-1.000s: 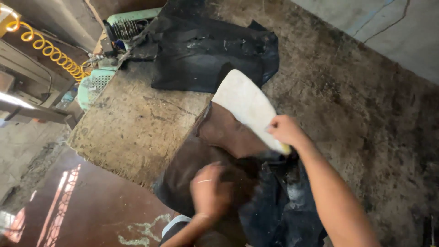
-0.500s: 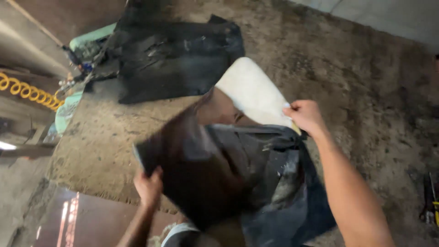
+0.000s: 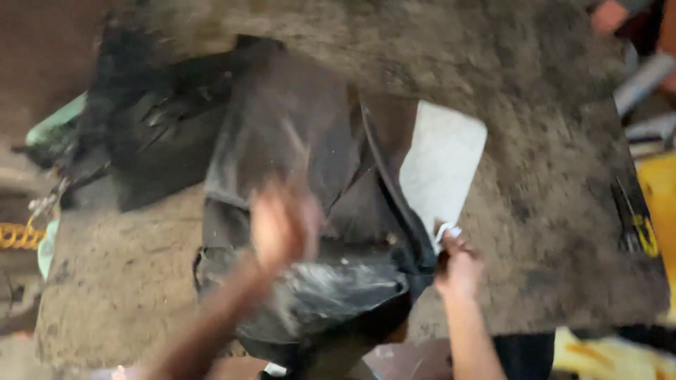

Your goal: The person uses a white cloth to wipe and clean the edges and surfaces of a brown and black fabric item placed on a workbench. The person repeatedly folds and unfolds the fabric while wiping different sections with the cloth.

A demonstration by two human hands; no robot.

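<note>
Seemingly, from the head view, the right hand (image 3: 458, 264) pinches the near corner of a dark leather sheet (image 3: 338, 183) with a pale underside, which runs up and away from that grip across the grimy table (image 3: 549, 211). Blurred, the left hand (image 3: 282, 225) hovers over the sheet's middle; whether it grasps anything, I cannot tell.

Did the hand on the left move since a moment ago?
Yes. The left hand went from the near table edge up onto the dark leather pile, toward the black sheet behind.
</note>
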